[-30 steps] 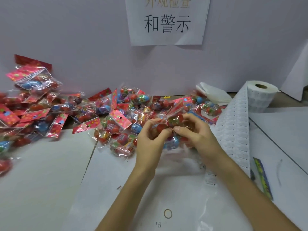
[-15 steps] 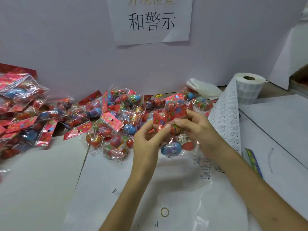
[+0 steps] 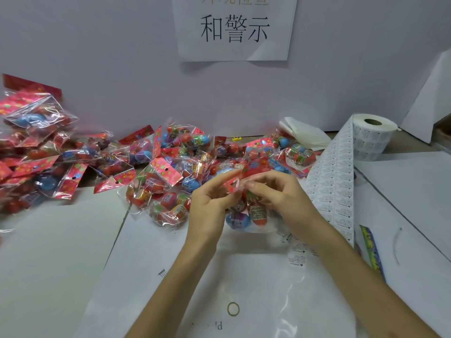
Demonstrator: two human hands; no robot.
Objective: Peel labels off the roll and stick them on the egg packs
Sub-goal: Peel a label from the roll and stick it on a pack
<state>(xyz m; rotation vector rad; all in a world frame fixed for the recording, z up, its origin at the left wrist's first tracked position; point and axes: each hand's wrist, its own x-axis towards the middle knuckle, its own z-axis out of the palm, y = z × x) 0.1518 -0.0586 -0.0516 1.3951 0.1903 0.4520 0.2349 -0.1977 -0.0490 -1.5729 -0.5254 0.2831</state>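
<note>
L hand (image 3: 209,204), R hand (image 3: 281,198) pinch egg pack (image 3: 240,218) edge, labels (image 3: 334,181) near

white paper sign (image 3: 234,28) on the wall, black print 和警示

Now holding the clear plastic pack of coloured eggs with red card header (image 3: 251,168) up off the heap of red-and-clear egg packs (image 3: 156,172), not down among them as a second ago. Showing a blue egg (image 3: 238,219) and a red egg (image 3: 258,215) dangling below left hand (image 3: 210,206) and right hand (image 3: 283,198). Since half a second ago, tipped the header flatter.
</note>
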